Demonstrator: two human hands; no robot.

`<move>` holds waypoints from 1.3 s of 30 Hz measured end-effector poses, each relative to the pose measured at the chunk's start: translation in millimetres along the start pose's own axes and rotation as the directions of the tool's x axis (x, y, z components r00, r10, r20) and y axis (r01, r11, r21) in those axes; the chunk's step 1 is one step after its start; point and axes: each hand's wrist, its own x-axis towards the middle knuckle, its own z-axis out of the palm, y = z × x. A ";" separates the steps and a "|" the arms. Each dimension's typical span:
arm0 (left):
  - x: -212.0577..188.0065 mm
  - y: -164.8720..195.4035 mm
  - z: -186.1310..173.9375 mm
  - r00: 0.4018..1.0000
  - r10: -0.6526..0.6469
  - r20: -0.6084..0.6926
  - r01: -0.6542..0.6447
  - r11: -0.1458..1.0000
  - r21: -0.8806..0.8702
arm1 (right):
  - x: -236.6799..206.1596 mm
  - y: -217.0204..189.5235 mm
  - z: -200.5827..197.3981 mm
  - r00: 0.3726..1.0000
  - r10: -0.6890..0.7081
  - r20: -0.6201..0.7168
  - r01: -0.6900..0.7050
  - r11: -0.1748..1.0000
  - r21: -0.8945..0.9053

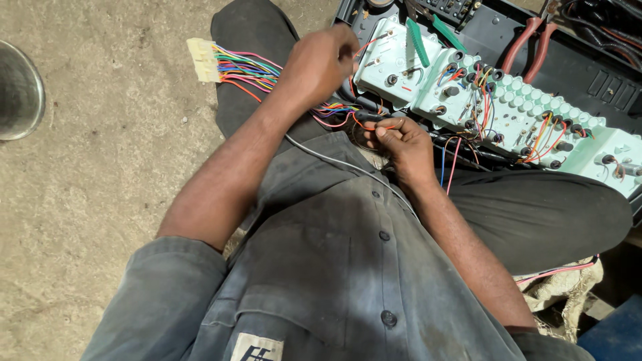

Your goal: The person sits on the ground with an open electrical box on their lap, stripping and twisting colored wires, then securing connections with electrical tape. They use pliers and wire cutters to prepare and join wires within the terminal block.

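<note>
Looking down from the head camera, I see the pale green instrument cluster back (508, 107) stretching from twelve toward three o'clock, resting across the black-trousered knee (535, 214), studded with round sockets and short coloured wires. At eleven o'clock, a multicoloured wire bundle (247, 69) runs to a cream connector plug (202, 59) on the sandy floor (87, 200). Red-handled pliers (531, 43) lie at one o'clock (beside the cluster's far edge). My left hand (319, 63) is curled shut; what it grips I cannot tell. My right hand (404, 144), dead centre, pinches a thin red wire (366, 126) between thumb and fingers, just beside the cluster's near edge.
</note>
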 end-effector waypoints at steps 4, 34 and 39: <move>-22.8 13.4 -11.4 0.978 0.175 0.110 -0.192 0.967 0.170 | 0.9 -1.9 0.7 1.000 0.011 -0.019 -0.010 1.000 0.024; -77.1 21.2 -7.4 0.898 0.356 0.259 -0.439 0.779 0.449 | -23.4 -26.9 20.3 0.975 -0.165 0.152 0.223 0.788 -0.574; -79.1 27.4 17.1 0.858 0.408 0.312 -0.496 0.815 0.300 | -31.4 -36.9 27.5 0.923 -0.296 0.246 0.382 0.630 -0.676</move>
